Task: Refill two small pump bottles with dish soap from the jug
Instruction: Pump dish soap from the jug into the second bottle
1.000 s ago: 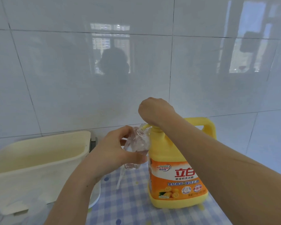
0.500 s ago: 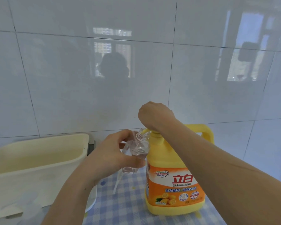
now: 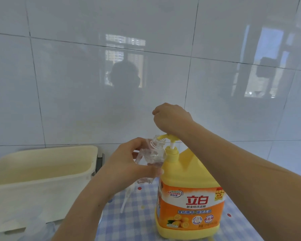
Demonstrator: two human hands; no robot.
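A yellow dish soap jug [image 3: 189,188] with an orange label stands on the checked tablecloth. Its yellow pump head [image 3: 170,136] is up, with the white stem showing below it. My right hand [image 3: 172,117] is a closed fist resting on top of the pump head. My left hand [image 3: 127,167] grips a small clear bottle [image 3: 153,153] with no cap, tilted so its open threaded mouth sits right under the pump spout. A little clear liquid lies in the bottle's bottom. A second small bottle is not visible.
A cream plastic tub [image 3: 42,185] stands at the left, against the white tiled wall. A thin white pump tube [image 3: 126,199] lies on the blue checked tablecloth [image 3: 134,223] below my left hand. Something translucent and blurred sits at the bottom left.
My right hand has lifted and the pump head has risen with it, so the white stem now shows. My left hand keeps the clear bottle at the spout.
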